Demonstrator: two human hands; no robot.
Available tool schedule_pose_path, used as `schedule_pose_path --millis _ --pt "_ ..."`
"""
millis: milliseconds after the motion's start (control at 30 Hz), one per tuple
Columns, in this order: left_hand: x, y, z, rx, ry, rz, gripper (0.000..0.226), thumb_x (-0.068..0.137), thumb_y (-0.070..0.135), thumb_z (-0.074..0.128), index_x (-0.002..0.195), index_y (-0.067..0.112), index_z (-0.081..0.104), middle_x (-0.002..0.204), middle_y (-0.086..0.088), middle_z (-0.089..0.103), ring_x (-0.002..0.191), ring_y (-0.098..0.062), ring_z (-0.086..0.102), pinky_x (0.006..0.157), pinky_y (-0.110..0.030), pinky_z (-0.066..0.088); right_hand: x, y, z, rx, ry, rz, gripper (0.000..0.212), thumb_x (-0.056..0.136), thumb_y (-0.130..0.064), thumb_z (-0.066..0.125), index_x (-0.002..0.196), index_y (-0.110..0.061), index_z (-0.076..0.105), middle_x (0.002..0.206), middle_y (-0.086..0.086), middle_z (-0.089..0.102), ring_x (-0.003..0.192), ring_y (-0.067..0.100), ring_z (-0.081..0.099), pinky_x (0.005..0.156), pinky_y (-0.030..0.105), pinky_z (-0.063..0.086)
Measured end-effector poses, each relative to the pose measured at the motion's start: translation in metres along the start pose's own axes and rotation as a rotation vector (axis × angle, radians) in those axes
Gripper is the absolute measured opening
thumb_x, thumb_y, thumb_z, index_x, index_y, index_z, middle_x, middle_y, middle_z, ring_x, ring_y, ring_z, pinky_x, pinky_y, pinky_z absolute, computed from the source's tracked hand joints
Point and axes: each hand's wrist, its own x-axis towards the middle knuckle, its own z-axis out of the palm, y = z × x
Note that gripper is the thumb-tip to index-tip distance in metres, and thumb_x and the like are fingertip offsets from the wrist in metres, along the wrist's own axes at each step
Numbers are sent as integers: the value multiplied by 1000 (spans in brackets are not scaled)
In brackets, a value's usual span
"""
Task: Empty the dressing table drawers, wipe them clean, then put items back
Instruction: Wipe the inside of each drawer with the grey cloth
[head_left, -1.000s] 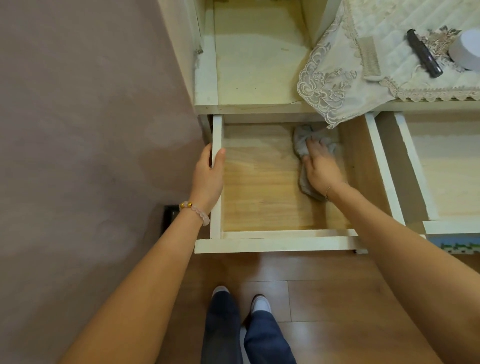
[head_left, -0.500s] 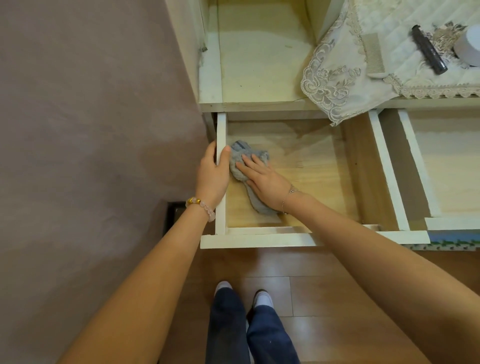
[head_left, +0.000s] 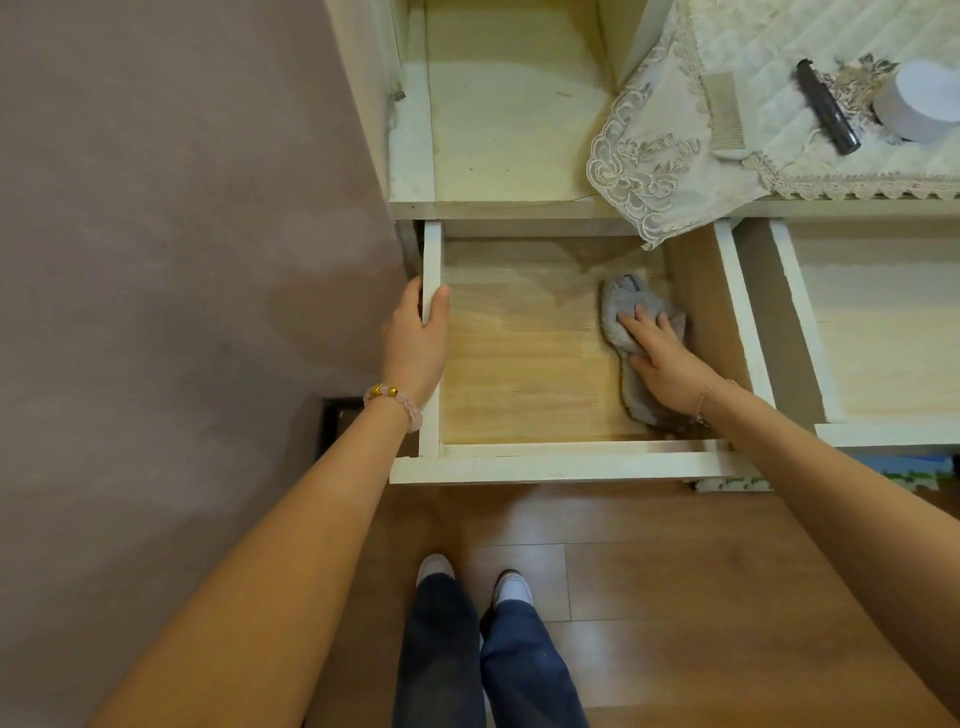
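Your right hand (head_left: 670, 364) lies flat on the grey cloth (head_left: 623, 306), fingers spread and straight, pressing it to the floor of the drawer (head_left: 561, 465); no pinch. The cloth sits against the drawer's right wall, about halfway back, its near end trailing under your wrist. Your left hand (head_left: 415, 343) grips the drawer's left wall: thumb inside, fingers wrapped over the outside. The drawer is pulled out and holds only the cloth; its wood bottom looks darker across the back part. There's a beaded bracelet (head_left: 395, 402) on your left wrist and a thin chain (head_left: 704, 397) on the right. Just right of the drawer, a second drawer (head_left: 800, 322) is also pulled out. Behind and right of the drawer, a lace cover (head_left: 649, 171) hangs over the tabletop edge above the drawer's back right corner, carrying a comb (head_left: 724, 117), a black tube (head_left: 826, 106) and a white round jar (head_left: 919, 101). Wood floor (head_left: 649, 571) in front of the drawer, your feet on it.
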Motion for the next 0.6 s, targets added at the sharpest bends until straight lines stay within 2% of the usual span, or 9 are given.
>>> schedule_pose_path --millis 100,167,233,367,500,600 --pt "-1 2 -1 2 -23 12 42 99 35 37 135 15 43 118 10 53 98 1 50 83 -16 39 -9 -4 4 52 -76 -45 53 100 -11 34 148 -21 15 158 3 -1 144 25 -11 116 40 -2" --pt "0 3 -1 0 -38 -1 44 99 36 36 137 14 41 129 2 53 114 -12 50 92 -25 40 -14 -11 12 38 -129 -101 52 100 -14 34 148 -22 16 158 3 0 144 25 -10 115 37 -2" --pt "0 3 -1 -2 -43 -4 43 99 35 36 136 13 42 129 -1 54 118 -17 49 96 -30 42 -13 -27 21 -28 -184 -162 52 100 -18 35 148 -23 15 158 2 0 144 26 -9 116 40 -2" --pt "1 3 -1 13 -40 1 41 99 35 35 132 13 45 125 -4 56 114 -18 51 93 -29 43 3 -73 44 -143 -294 -336 51 100 -20 35 147 -25 16 158 -1 3 145 22 -7 118 46 0" --pt "1 3 -2 28 -19 41 32 99 32 37 123 16 51 105 5 59 85 0 52 68 -11 38 10 -100 60 -156 -409 -485 49 100 -17 34 146 -30 20 158 -5 5 144 17 -8 116 42 -7" --pt "1 3 -1 24 -18 17 34 99 33 37 128 17 47 107 8 56 87 1 50 69 -10 37 6 -92 54 -138 -489 -526 47 99 -12 36 143 -28 31 156 -7 13 145 14 -4 117 38 -6"
